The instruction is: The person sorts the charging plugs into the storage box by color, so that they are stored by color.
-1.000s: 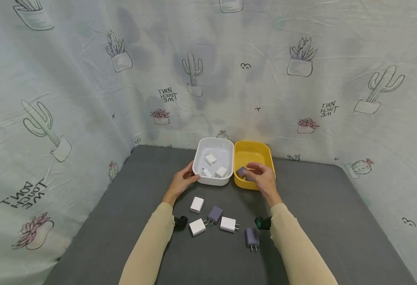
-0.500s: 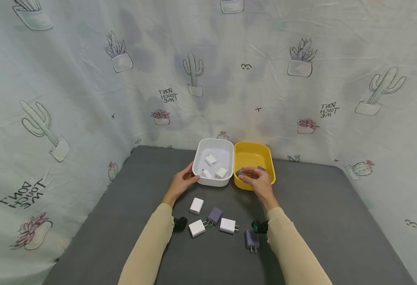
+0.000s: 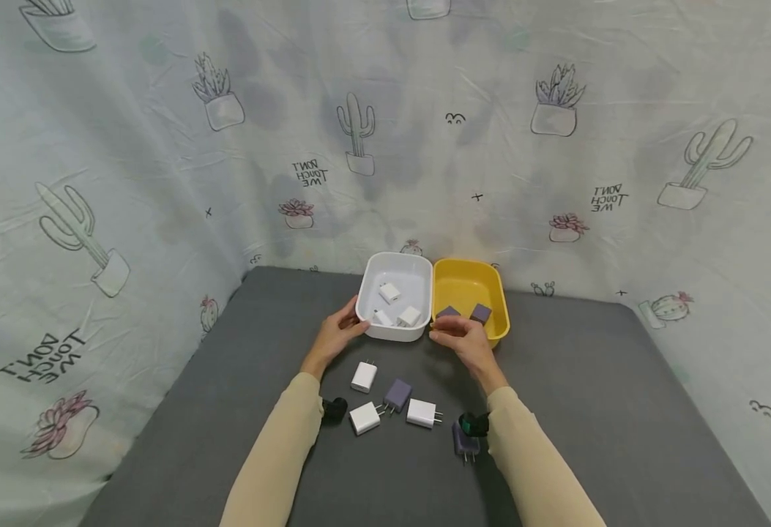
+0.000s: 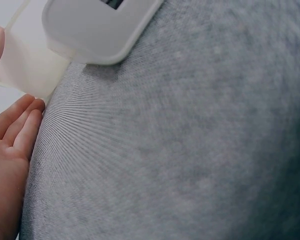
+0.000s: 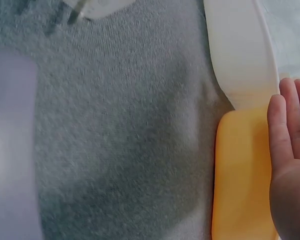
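Note:
My left hand [image 3: 334,338] rests at the front left corner of a white box [image 3: 395,334], thumb near the front rim. In the left wrist view its fingers [image 4: 27,132] look nearly straight beside the box. Inside that box lie 3 white plug chargers [image 3: 389,293]. My right hand [image 3: 469,348] hovers at the front rim of the yellow box [image 3: 467,274], fingers extended and nothing seen between them. Two purple plug chargers [image 3: 480,313] lie in the yellow box, one partly hidden by the right fingers.
On the grey table [image 3: 576,380], nearer the body, are 3 white chargers [image 3: 422,413] and two purple chargers [image 3: 397,395]. One purple charger [image 3: 466,443] is partly covered by the right wrist camera [image 3: 474,424]. A printed curtain [image 3: 425,146] hangs behind the boxes.
My right hand has drawn back from inside the yellow box, towards the left and the front rim. The purple charger under it now shows. My left hand has stayed at the white box.

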`<action>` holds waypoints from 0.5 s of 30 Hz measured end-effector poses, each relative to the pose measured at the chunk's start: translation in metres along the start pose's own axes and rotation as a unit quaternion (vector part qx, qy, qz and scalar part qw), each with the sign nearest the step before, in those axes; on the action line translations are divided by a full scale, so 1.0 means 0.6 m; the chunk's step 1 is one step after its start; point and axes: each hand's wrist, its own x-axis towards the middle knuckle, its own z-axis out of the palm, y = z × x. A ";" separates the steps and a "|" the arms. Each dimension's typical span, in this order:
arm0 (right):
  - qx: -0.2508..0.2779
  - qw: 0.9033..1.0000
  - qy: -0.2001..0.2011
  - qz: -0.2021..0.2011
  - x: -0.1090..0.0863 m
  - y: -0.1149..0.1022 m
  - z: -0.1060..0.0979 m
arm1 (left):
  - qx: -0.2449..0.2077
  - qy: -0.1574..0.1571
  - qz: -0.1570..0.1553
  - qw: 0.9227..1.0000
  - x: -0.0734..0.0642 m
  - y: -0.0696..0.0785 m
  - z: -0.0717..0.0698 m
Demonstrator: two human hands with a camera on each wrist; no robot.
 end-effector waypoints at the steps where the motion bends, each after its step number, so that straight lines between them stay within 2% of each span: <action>1: 0.002 1.000 -0.003 0.001 0.000 0.000 0.003 | 0.001 0.000 0.000 1.000 0.000 0.001 -0.001; 5: -0.002 1.000 -0.020 -0.006 -0.003 0.001 0.015 | 0.016 0.007 -0.007 1.000 0.004 -0.010 -0.001; 10: -0.013 0.999 -0.030 -0.010 -0.006 0.007 0.031 | 0.045 0.016 0.003 0.999 0.011 -0.034 0.001; 15: -0.022 0.999 -0.044 -0.004 -0.008 0.010 0.041 | 0.047 0.017 0.003 0.999 0.014 -0.036 0.000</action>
